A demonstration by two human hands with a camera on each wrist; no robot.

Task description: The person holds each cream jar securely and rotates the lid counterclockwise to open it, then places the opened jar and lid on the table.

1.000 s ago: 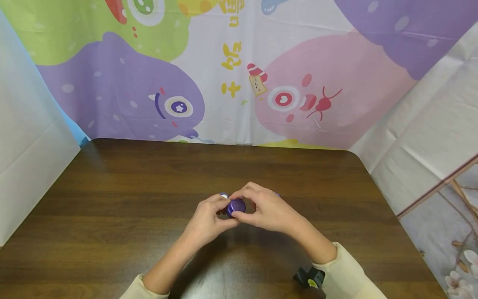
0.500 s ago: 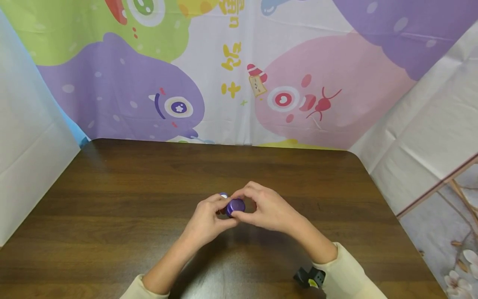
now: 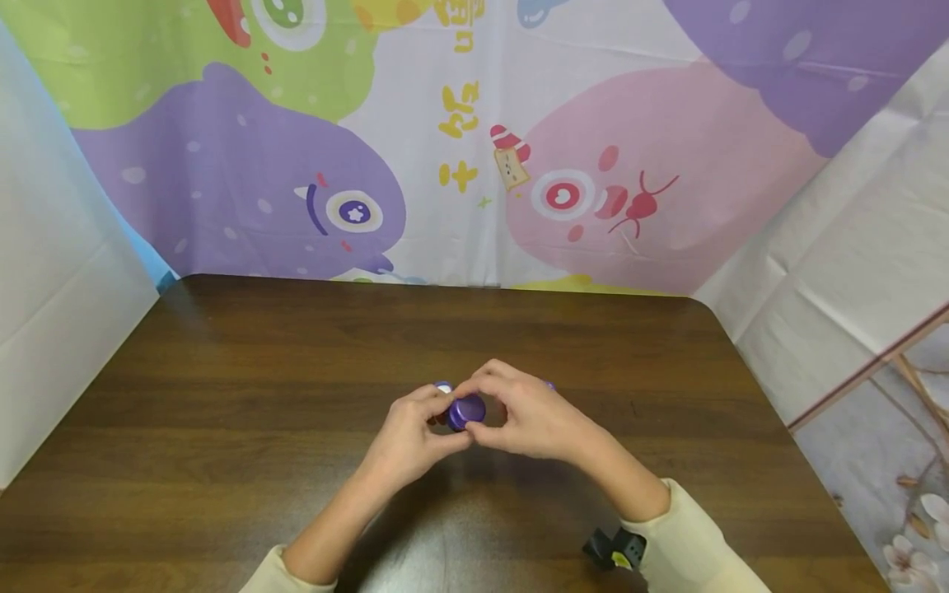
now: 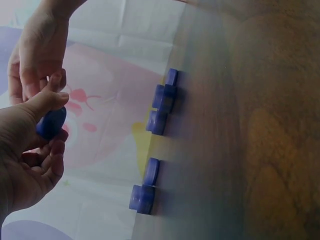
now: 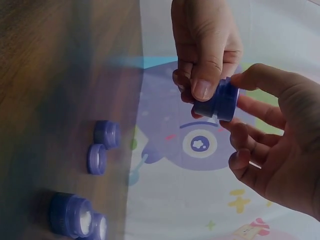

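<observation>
In the head view, my left hand (image 3: 408, 436) grips the body of a small purple jar. The jar's glossy round lid (image 3: 467, 410) faces up towards me. My right hand (image 3: 530, 416) has its thumb and fingers around the lid's rim. The right wrist view shows the jar body (image 5: 204, 108) under the left thumb and the wider lid (image 5: 228, 100) between the right thumb and fingers. The left wrist view shows the jar (image 4: 52, 123) off the table, partly covered by my left hand.
On the brown table (image 3: 296, 346), beyond my hands, stand a purple jar (image 5: 106, 134), a loose lid (image 5: 96, 159) and a larger-looking jar (image 5: 72, 215) with white inside. More purple pieces (image 4: 159, 121) line up in the left wrist view. A printed curtain (image 3: 474, 231) hangs behind.
My right thumb and fingers have shifted slightly round the lid's rim. The jar has moved a touch to the left. My left hand stays nearly in place.
</observation>
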